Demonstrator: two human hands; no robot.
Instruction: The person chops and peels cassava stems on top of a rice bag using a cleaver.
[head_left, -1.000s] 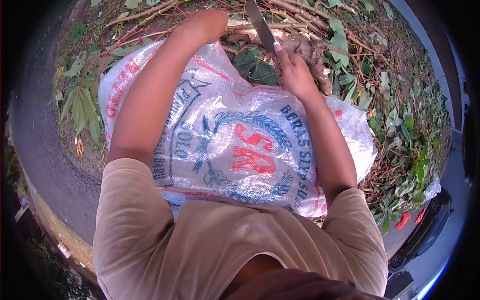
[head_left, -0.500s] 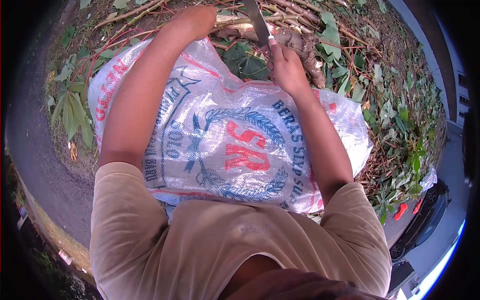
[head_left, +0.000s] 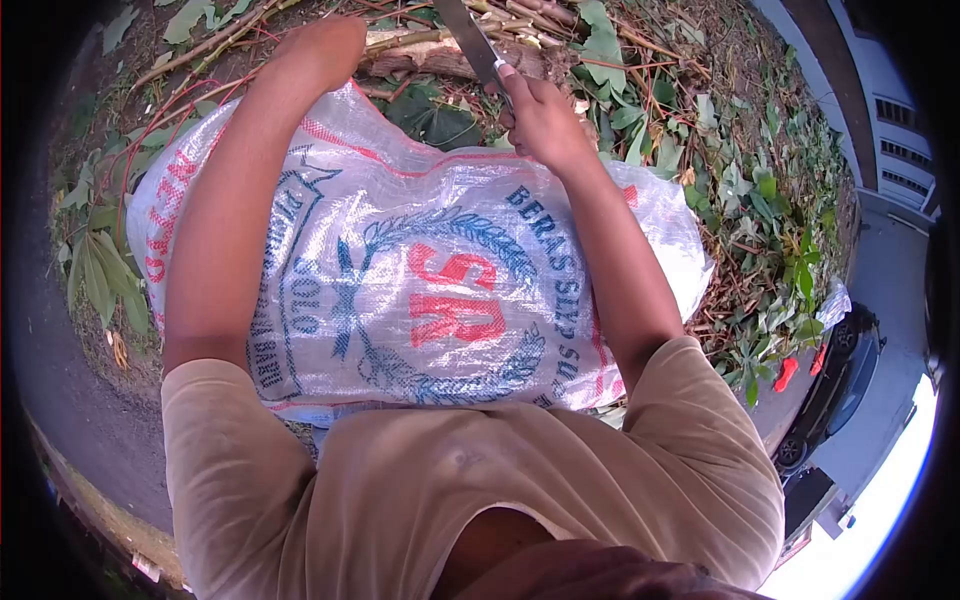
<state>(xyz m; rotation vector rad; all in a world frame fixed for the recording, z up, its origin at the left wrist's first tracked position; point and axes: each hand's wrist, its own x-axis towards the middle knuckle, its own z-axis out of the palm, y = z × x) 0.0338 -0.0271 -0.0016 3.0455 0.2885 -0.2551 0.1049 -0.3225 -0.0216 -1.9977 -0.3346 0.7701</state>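
Note:
My left hand [head_left: 325, 52] is closed at the top left, its fingers mostly hidden, around a cut stem [head_left: 408, 40] that sticks out to its right. In my right hand [head_left: 545, 118] is the handle of a large knife [head_left: 468, 32]. The blade points up and left over the stems and runs out of the frame. Just beneath it lies a thick brown log [head_left: 525, 60]. A white woven sack [head_left: 380, 190] with red and blue print spreads under both forearms and in front of my body.
Cut branches [head_left: 200, 75] and green leaves [head_left: 735, 185] cover the ground at the top and right. A large dark leaf [head_left: 435, 118] lies between the sack and the log. Pavement [head_left: 70, 370] runs along the left; a dark car [head_left: 835, 385] stands at the far right.
The whole view has shifted, so the sack, log and both hands appear farther left and slightly higher or level. Both hands keep their hold; the knife stays over the stems.

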